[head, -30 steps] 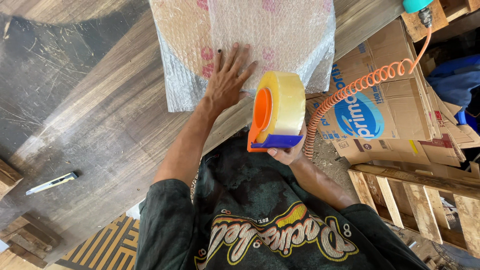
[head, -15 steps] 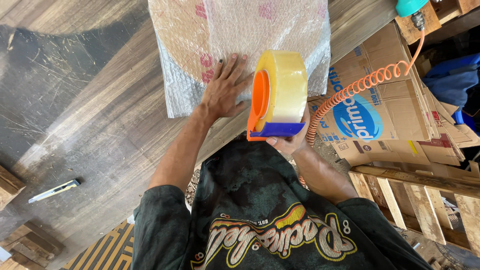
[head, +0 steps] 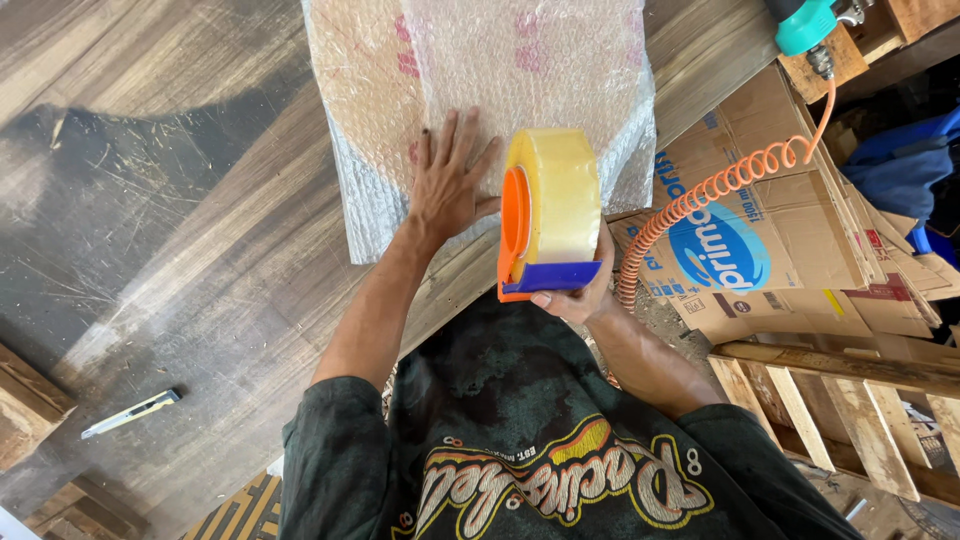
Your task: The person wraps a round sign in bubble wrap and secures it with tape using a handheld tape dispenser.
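A parcel wrapped in clear bubble wrap (head: 480, 90) lies on the wooden workbench (head: 200, 240). My left hand (head: 448, 178) presses flat on its near edge, fingers spread. My right hand (head: 572, 292) grips a tape dispenser (head: 548, 215) with an orange and blue frame and a big roll of clear tape. The dispenser is held upright just off the parcel's near right corner, close beside my left hand.
A utility knife (head: 130, 412) lies on the bench at the lower left. Flattened cardboard boxes (head: 760, 230) are stacked at the right, with an orange coiled hose (head: 720, 190) running up to a teal tool (head: 800, 22). A wooden pallet (head: 850, 400) sits at the lower right.
The tape dispenser has risen and moved closer to the parcel's near edge. My left hand has stayed pressed on the bubble wrap.
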